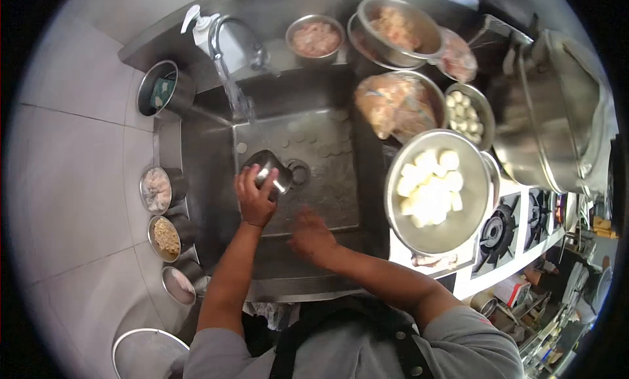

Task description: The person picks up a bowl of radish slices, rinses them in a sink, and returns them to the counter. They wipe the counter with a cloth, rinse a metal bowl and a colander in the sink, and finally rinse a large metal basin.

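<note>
A tilted, smooth, rounded metal bowl is gripped by the curled fingers of the left hand inside the steel sink, near the drain; the right hand is blurred, its finger posture indeterminable. The bowl is judged light, stiff and slippery when wet, best grasped across its rim and wall.

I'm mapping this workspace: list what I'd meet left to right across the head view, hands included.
Bowl with pale contents → left hand on a metal bowl → right hand, blurred → bowl of white pieces → large metal vessel.
</note>
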### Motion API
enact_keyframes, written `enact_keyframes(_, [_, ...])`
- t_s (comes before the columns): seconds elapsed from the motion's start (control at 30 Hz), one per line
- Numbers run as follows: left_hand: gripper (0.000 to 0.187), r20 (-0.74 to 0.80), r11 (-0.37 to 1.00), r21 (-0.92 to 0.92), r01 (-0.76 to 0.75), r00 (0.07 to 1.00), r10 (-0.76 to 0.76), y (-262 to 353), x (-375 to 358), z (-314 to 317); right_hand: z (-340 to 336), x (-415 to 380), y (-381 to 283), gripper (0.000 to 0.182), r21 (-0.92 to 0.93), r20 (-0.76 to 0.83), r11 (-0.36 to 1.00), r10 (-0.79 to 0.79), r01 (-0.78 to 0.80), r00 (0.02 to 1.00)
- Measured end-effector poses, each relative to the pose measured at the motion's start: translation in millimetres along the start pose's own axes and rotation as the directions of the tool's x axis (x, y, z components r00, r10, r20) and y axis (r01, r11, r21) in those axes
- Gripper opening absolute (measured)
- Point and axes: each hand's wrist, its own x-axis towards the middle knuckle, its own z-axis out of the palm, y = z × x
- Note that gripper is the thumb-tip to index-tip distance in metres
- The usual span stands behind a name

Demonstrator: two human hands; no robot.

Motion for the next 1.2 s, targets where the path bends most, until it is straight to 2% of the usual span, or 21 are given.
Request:
enact_keyframes(0.03, [0.059,-0.056,0.990,-0.060,0.124,0.990,-0.128,8,7,-8,-13,-10,-1,0.042,-0.010,-0.099,0.990,-0.143,0.142,0.985])
enact_keyframes(0.1, [0.061,-0.109,0.905,-0.180,0.385,0.907,-0.407,34,26,-34,-46,-38,4,0.045,0.054,-0.211,0.970,-0.221,0.237,0.952])
enact_keyframes(0.13, [0.061,-0.126,0.908,-0.176,0.381,0.906,-0.405,43,30,-39,-64,-55,6,0.049,0.116,-0.310,0.936,-0.285,0.334,0.907])
enact_keyframes(0.17, [0.059,0.006,0.602,-0.522,0.605,0.708,-0.706,51,31,-39,-88,-76,9,0.049,0.104,-0.318,0.932,-0.300,0.347,0.899])
enact_keyframes(0.2, [0.056,0.250,0.138,-0.736,0.662,0.456,-0.854,57,27,-35,-114,-100,14,0.056,0.386,-0.199,0.889,-0.181,0.247,0.963])
enact_keyframes(0.23, [0.053,0.291,0.020,-0.833,0.553,0.468,-0.835,48,10,-11,-128,-123,22,0.065,0.625,-0.040,0.775,-0.094,0.098,0.995])
enact_keyframes(0.27, [0.053,0.276,0.027,-0.839,0.544,0.467,-0.840,70,15,-34,-127,-144,34,0.065,0.619,-0.047,0.777,-0.108,0.113,0.993])
enact_keyframes(0.3, [0.053,0.444,-0.146,-0.790,0.595,0.392,-0.806,96,19,-55,-121,-163,48,0.075,0.885,0.161,0.448,-0.039,-0.127,0.986])
enact_keyframes(0.33, [0.054,0.598,-0.312,-0.711,0.630,0.309,-0.739,120,24,-71,-116,-179,61,0.085,0.926,0.377,0.034,-0.067,-0.375,0.924])
enact_keyframes(0.37, [0.054,0.583,-0.310,-0.726,0.614,0.311,-0.751,131,22,-74,-112,-191,74,0.085,0.928,0.373,0.054,-0.080,-0.369,0.924])
enact_keyframes(0.43, [0.056,0.647,-0.370,-0.716,0.592,0.361,-0.672,148,20,-80,-111,-210,91,0.094,0.904,0.243,-0.380,0.074,-0.198,0.967])
enact_keyframes(0.47, [0.056,0.635,-0.368,-0.727,0.580,0.362,-0.683,156,19,-83,-119,-214,96,0.085,0.833,0.252,-0.534,0.138,-0.142,0.958])
enact_keyframes(0.53, [0.056,0.580,-0.245,-0.750,0.615,0.433,-0.690,168,22,-91,-118,-212,106,0.062,0.860,0.229,-0.508,0.320,-0.037,0.919])
enact_keyframes(0.63, [0.057,0.524,-0.169,-0.785,0.595,0.494,-0.693,174,24,-91,-123,-208,109,0.043,0.889,0.224,-0.457,0.398,-0.020,0.890])
enact_keyframes(0.77, [0.052,0.366,-0.005,-0.811,0.585,0.500,-0.785,188,32,-95,-137,-220,95,0.037,0.951,0.168,-0.309,0.501,-0.006,0.849])
enact_keyframes(0.9, [0.054,0.364,-0.008,-0.806,0.592,0.485,-0.795,199,36,-92,-150,-221,86,0.038,0.999,0.041,-0.048,0.544,-0.017,0.838])
enact_keyframes(0.93, [0.062,0.444,-0.070,-0.788,0.612,0.486,-0.753,205,40,-105,-153,-217,85,0.038,0.999,0.038,-0.038,0.535,-0.021,0.844])
enact_keyframes(1.0, [0.063,0.427,-0.047,-0.783,0.621,0.479,-0.767,210,46,-101,-157,-207,86,0.037,0.987,-0.127,0.149,0.507,0.058,0.853])
enact_keyframes(1.07, [0.063,0.431,-0.077,-0.791,0.607,0.464,-0.774,215,53,-101,-166,-196,77,0.035,0.985,-0.128,0.162,0.518,0.050,0.846])
enact_keyframes(1.13, [0.062,0.435,-0.115,-0.819,0.562,0.478,-0.763,219,58,-105,-175,-189,66,0.033,0.918,-0.267,0.392,0.510,0.056,0.818])
enact_keyframes(1.2, [0.059,0.411,-0.101,-0.823,0.558,0.464,-0.785,223,63,-113,-174,-177,63,0.031,0.898,-0.312,0.434,0.506,0.075,0.804])
